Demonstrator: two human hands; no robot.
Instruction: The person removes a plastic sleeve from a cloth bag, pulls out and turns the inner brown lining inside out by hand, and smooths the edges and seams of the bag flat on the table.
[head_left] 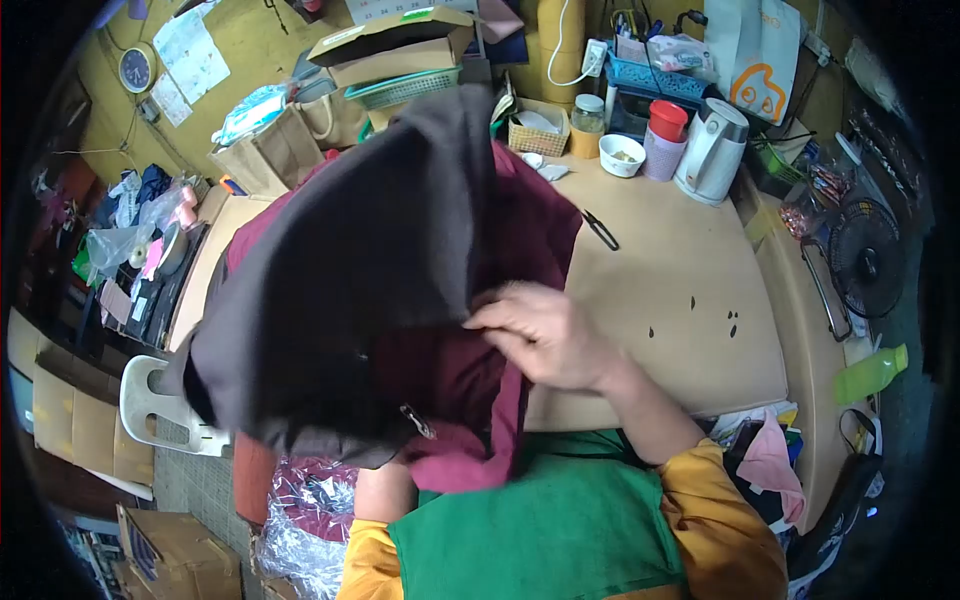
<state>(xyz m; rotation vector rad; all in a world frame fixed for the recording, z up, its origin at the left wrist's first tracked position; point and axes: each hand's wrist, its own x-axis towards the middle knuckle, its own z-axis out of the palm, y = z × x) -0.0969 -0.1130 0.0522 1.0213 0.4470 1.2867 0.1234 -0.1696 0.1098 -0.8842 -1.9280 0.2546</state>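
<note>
A large dark grey and maroon fabric piece [330, 270] is raised over the left part of the table, with a small metal-coloured zip pull near its lower edge. My right hand [545, 335] pinches the fabric's edge at the middle of the view, slightly blurred. The cloth hides my left hand; only the forearm shows below it. On the table to the right lies a small pair of black thread snips [601, 230].
Beyond the fabric stand a white bowl [622, 156], a lilac cup with a red lid [664, 140], a kettle [712, 150] and a basket [538, 132]. A fan [868, 258] is at the right, a white plastic chair [150, 405] at the left.
</note>
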